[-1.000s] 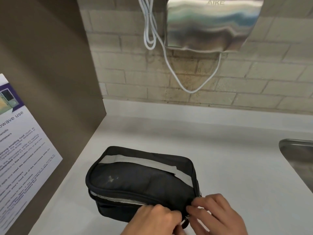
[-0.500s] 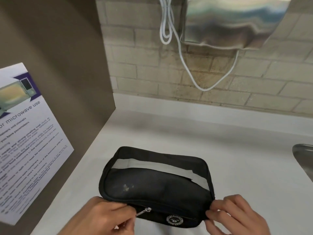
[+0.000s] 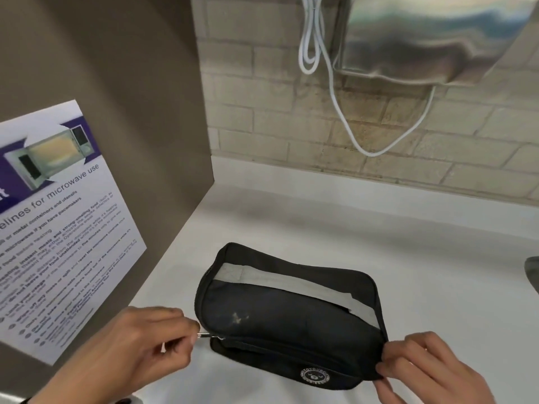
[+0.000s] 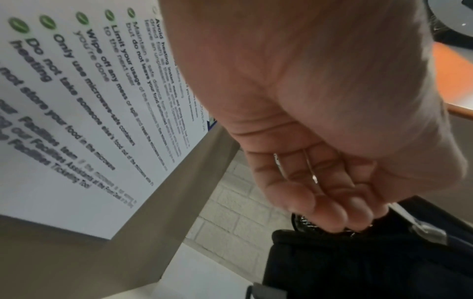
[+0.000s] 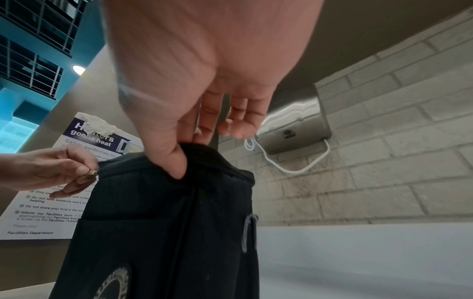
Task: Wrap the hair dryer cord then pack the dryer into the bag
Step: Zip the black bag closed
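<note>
A black zip bag (image 3: 288, 316) with a grey strap lies on the white counter (image 3: 408, 258), bulging; the hair dryer is hidden inside it. My left hand (image 3: 140, 348) pinches the metal zipper pull (image 3: 205, 334) at the bag's near left corner. My right hand (image 3: 420, 365) pinches the bag's right end between thumb and fingers. In the right wrist view the thumb presses into the black bag (image 5: 179, 222) while the left hand (image 5: 58, 170) holds the pull. The left wrist view shows curled fingers (image 4: 320, 202) above the black bag (image 4: 371, 263).
A brown side panel with a microwave-guidelines poster (image 3: 58, 223) stands close on the left. A steel wall unit (image 3: 431, 39) with a looping white cable (image 3: 335, 91) hangs on the brick wall behind. A sink edge (image 3: 532, 272) shows at the far right.
My left hand has drawn the zipper pull from the bag's right end along the front to the left corner. The right hand has kept its hold on the right end.
</note>
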Available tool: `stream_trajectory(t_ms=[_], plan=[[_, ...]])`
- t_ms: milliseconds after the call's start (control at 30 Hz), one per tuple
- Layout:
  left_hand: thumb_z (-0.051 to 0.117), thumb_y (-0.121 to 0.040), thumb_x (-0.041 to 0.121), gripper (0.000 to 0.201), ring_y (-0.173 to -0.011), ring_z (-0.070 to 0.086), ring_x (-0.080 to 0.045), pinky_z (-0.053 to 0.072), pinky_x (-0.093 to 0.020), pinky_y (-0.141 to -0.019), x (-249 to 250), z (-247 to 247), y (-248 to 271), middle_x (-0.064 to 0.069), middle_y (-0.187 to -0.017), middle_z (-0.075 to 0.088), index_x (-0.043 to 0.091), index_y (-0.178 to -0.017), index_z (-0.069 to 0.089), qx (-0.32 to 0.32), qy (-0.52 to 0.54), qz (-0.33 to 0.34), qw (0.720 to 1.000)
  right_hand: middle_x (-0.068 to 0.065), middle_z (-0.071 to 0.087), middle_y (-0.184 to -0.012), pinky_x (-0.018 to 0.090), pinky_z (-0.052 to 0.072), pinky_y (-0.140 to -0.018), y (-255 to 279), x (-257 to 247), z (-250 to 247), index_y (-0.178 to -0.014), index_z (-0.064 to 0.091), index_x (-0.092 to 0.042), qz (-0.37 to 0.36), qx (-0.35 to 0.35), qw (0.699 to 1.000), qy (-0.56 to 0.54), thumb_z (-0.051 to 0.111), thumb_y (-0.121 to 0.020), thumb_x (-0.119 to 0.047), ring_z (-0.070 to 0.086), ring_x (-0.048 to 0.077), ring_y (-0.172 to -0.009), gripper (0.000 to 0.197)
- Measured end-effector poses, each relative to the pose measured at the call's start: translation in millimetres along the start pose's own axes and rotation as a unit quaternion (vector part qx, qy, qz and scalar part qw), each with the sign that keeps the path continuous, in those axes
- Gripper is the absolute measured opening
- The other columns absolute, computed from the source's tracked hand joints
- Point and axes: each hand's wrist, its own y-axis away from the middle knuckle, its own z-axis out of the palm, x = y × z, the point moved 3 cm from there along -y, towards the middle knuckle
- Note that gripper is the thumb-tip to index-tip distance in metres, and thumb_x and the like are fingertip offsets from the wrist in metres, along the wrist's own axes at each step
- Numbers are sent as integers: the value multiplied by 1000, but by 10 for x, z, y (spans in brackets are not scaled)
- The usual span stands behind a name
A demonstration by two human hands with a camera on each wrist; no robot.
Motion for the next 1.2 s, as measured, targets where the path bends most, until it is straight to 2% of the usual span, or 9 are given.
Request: stream_trajectory(t_ms=[100, 167, 300, 400, 533, 667, 767, 1000, 1200], plan=[[63, -79, 23, 7, -53, 45, -1, 39, -9, -48, 65, 81, -3, 16, -63, 49, 28, -73, 63, 30, 51, -23, 998, -20, 56, -87, 15, 44, -49, -97, -97, -63, -82, 60, -35, 4, -35, 999, -22, 47, -88, -54, 45, 15, -80, 23], [64, -81, 25, 6, -54, 47, -2, 45, -15, -48, 89, 155, 22, 16, -64, 52, 28, -76, 65, 53, 80, -31, 995, -16, 61, -88, 15, 44, -52, -200, -248, -67, -85, 67, -34, 9, -39, 998, -46, 61, -79, -58, 48, 14, -81, 26], [70, -83, 32, 9, -57, 56, -7, 48, -23, -47, 107, 252, 48, 16, -67, 57, 29, -75, 67, 97, 119, -47, 987, -7, 69, -81, 19, 47, -72, -457, -700, 125, -79, 74, -25, -36, -2, 995, -88, 72, -78, -42, 56, 17, -76, 17], [68, -87, 33, 8, -58, 57, -4, 49, -20, -49, 138, 284, 27, 19, -70, 58, 32, -79, 68, 119, 142, -38, 982, -4, 68, -74, 27, 52, -58, -628, -999, 309, -75, 73, -22, -60, 31, 994, -89, 77, -74, -31, 60, 22, -65, 10], [62, -90, 43, 14, -67, 59, -3, 51, -19, -53, 150, 354, 50, 22, -78, 59, 32, -83, 66, 132, 139, -52, 980, -1, 63, -65, 30, 45, -50, -742, -1229, 480, -71, 71, -21, -46, 74, 995, -45, 84, -65, -19, 56, 23, -56, 15], [74, -72, 62, 30, -73, 60, -1, 52, -18, -52, 193, 480, 63, 24, -80, 60, 37, -85, 61, 189, 115, -105, 970, 0, 68, -69, 31, 47, -52, -762, -1231, 559, -74, 75, -22, -18, 131, 991, -22, 85, -60, -16, 53, 22, -63, 18], [78, -67, 54, 31, -71, 59, 2, 52, -17, -50, 235, 574, 30, 23, -81, 59, 37, -85, 59, 246, 114, -116, 956, 4, 74, -81, 34, 51, -60, -759, -1188, 564, -87, 76, -21, -25, 141, 990, -14, 83, -64, -16, 52, 23, -79, 25], [69, -79, 31, 8, -71, 59, 1, 51, -12, -55, 233, 700, 12, 18, -80, 62, 23, -81, 67, 322, 124, -103, 933, 8, 70, -124, 47, 41, -96, -906, -1115, 632, -118, 63, -20, -103, 35, 994, -8, 72, -79, -29, 56, 30, -121, 41], [55, -96, 37, 40, -75, 59, -4, 52, -18, -61, 162, 658, 38, 7, -79, 68, 7, -77, 73, 344, 85, -76, 932, 1, 62, -136, 57, 48, -98, -1054, -1115, 667, -132, 58, -25, -131, -104, 986, 12, 53, -84, -45, 54, 26, -131, 52]])
